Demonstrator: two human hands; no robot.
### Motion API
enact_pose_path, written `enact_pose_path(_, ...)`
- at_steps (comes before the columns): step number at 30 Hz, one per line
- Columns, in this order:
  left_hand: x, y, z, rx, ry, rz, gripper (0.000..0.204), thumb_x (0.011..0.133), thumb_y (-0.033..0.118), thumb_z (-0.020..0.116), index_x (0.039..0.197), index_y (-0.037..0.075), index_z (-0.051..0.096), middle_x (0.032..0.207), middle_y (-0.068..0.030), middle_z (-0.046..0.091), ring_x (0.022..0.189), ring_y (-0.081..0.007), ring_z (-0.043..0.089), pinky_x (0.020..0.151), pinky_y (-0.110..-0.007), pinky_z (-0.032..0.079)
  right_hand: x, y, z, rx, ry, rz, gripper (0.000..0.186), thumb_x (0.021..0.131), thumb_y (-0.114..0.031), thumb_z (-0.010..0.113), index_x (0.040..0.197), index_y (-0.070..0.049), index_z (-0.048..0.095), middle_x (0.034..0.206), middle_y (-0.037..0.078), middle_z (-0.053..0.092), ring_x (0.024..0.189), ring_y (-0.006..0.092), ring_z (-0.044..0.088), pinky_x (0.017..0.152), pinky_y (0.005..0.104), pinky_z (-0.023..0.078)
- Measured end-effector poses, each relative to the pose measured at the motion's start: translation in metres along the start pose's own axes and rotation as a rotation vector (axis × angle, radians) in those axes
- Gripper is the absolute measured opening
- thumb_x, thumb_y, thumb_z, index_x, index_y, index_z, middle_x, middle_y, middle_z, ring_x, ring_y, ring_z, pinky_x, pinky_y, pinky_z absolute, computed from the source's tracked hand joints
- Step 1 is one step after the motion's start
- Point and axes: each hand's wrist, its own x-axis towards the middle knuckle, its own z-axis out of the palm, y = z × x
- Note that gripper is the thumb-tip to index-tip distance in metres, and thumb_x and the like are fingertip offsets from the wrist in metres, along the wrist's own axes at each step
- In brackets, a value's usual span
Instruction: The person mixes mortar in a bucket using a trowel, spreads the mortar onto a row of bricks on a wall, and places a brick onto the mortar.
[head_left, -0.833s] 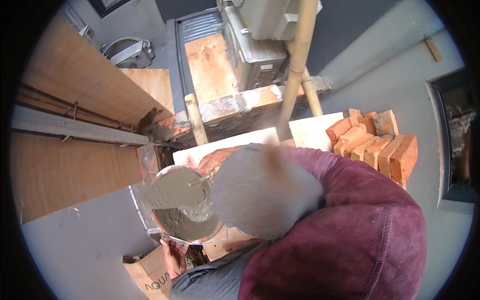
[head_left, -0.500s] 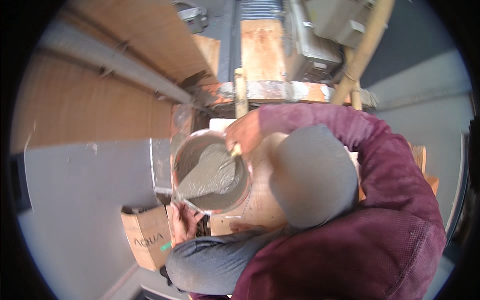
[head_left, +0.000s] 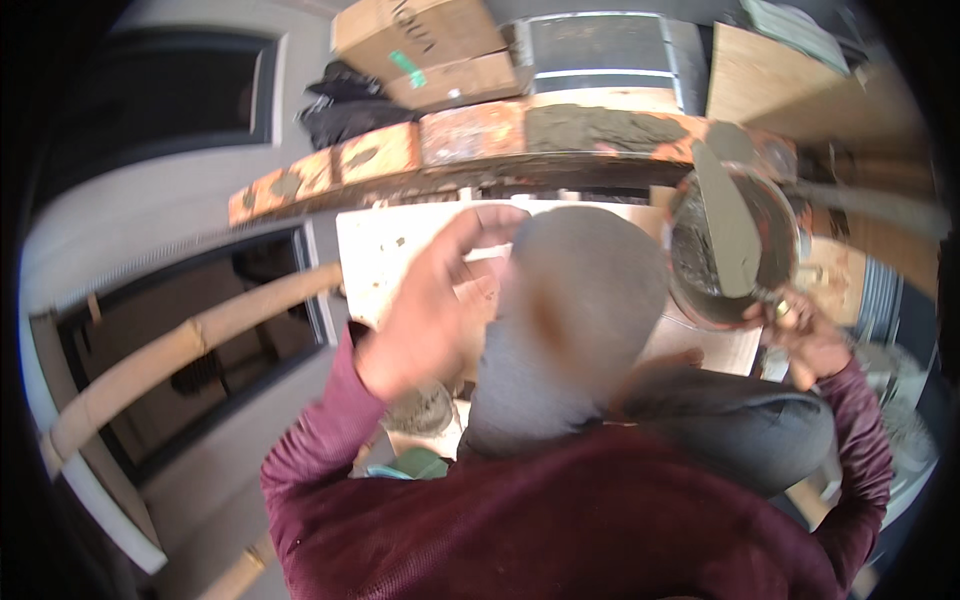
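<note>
My right hand (head_left: 805,330) grips a trowel (head_left: 725,220) by its handle, with grey mortar covering the long blade. The blade lies over a bucket (head_left: 688,295) that has mortar inside. My left hand (head_left: 430,300), slightly blurred, is raised beside my grey-trousered knee (head_left: 570,350), its fingers curved and apart with nothing visible in them. Behind both runs a low brick course (head_left: 375,150), partly spread with mortar. A pale board (head_left: 375,245) lies under my left hand's side of the work area.
Cardboard boxes (head_left: 420,45) and a dark cloth bundle (head_left: 345,115) sit beyond the bricks. A bamboo pole (head_left: 190,340) slants at the left in front of a dark-framed window (head_left: 220,370). Plywood sheets (head_left: 760,75) and corrugated metal (head_left: 878,295) are at the right.
The view has swung round, putting the bucket at the right. My left hand has left the bucket's rim and risen leftward; my right hand holds the trowel across the bucket.
</note>
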Motion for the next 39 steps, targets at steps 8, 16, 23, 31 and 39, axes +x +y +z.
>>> enact_pose_path(8, -0.107, 0.052, 0.050, 0.446, 0.144, -0.002, 0.110, 0.070, 0.032, 0.087, 0.153, -0.002, 0.023, 0.154, -0.0302, 0.030, 0.143, -0.0446, 0.034, 0.116, -0.049, 0.030, 0.054, 0.055, 0.075, -0.158, -0.198, 0.080, 0.052, 0.079, 0.004, 0.068, 0.128, -0.008, 0.059, 0.128, 0.008, 0.061, 0.116, 0.0184, 0.057, 0.098, 0.0310, 0.047)
enact_pose_path(16, -0.192, 0.080, 0.046, 0.330, 0.233, -0.280, 0.098, 0.076, 0.028, 0.083, 0.153, 0.003, 0.029, 0.153, -0.0241, 0.034, 0.142, -0.0412, 0.034, 0.115, -0.050, 0.031, 0.037, 0.064, 0.104, -0.245, 0.046, 0.093, 0.041, 0.078, 0.005, 0.066, 0.117, -0.007, 0.060, 0.110, 0.002, 0.059, 0.097, 0.0132, 0.058, 0.087, 0.0297, 0.049)
enact_pose_path(23, -0.215, 0.075, 0.069, 0.402, 0.198, -0.229, 0.071, 0.085, 0.036, 0.073, 0.147, 0.018, 0.044, 0.152, -0.0255, 0.034, 0.139, -0.0497, 0.033, 0.114, -0.054, 0.031, 0.004, -0.079, 0.088, -0.285, 0.155, 0.105, 0.023, 0.076, 0.004, 0.064, 0.093, -0.010, 0.059, 0.078, -0.006, 0.056, 0.074, 0.0062, 0.054, 0.071, 0.0250, 0.047)
enact_pose_path(31, -0.248, 0.066, 0.105, 0.531, 0.268, -0.407, 0.039, 0.087, 0.032, 0.068, 0.124, 0.020, 0.064, 0.152, -0.0214, 0.036, 0.141, -0.0483, 0.030, 0.113, -0.062, 0.027, 0.007, -0.181, 0.228, -0.553, -0.111, -0.056, 0.040, 0.078, -0.007, 0.069, 0.115, 0.005, 0.061, 0.095, 0.008, 0.065, 0.087, 0.0178, 0.062, 0.078, 0.0300, 0.050)
enact_pose_path(39, -0.282, 0.011, 0.113, 0.388, 0.530, -0.410, 0.035, 0.086, 0.025, 0.059, 0.109, 0.000, 0.069, 0.133, -0.0176, 0.056, 0.130, -0.0395, 0.045, 0.109, -0.054, 0.034, 0.065, -0.201, 0.396, -0.705, -0.369, -0.218, 0.025, 0.079, -0.012, 0.069, 0.098, 0.003, 0.062, 0.089, 0.010, 0.063, 0.085, 0.0208, 0.062, 0.077, 0.0360, 0.050)
